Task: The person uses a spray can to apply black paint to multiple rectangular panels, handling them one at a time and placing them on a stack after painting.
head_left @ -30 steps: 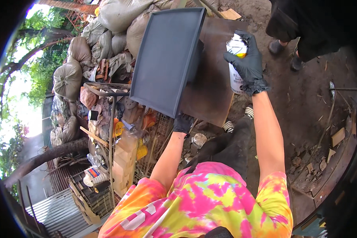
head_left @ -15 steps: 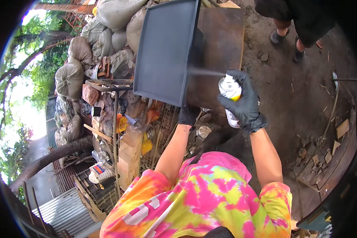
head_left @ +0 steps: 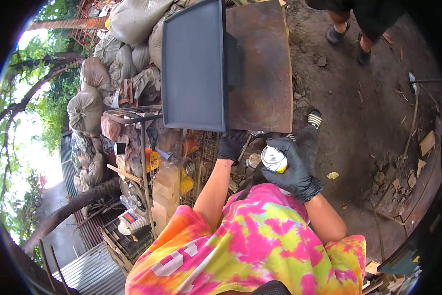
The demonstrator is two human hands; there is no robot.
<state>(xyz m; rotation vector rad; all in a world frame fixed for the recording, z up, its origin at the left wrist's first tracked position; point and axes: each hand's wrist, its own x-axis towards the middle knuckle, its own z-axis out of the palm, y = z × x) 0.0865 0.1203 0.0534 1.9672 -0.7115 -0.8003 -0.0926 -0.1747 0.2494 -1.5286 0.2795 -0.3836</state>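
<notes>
A dark grey rimmed tray (head_left: 191,69) stands tilted over a rusty brown board (head_left: 260,73). My left hand (head_left: 230,147), in a black glove, is at the tray's lower edge; its fingers are partly hidden, so its grip is unclear. A white-and-yellow spray can (head_left: 274,160) sits in my gloved right hand (head_left: 294,172), held low in front of my tie-dye shirt, below the board.
Stacked sacks (head_left: 86,110), a metal rack (head_left: 132,115), cartons (head_left: 164,187) and assorted scrap crowd the left. Another person's legs (head_left: 353,29) stand at upper right on dirt ground (head_left: 358,123). Wood scraps (head_left: 427,142) lie at far right.
My right hand has lowered the can toward my body. The mist seen half a second ago is no longer visible. Tray and board sit higher and more upright in view.
</notes>
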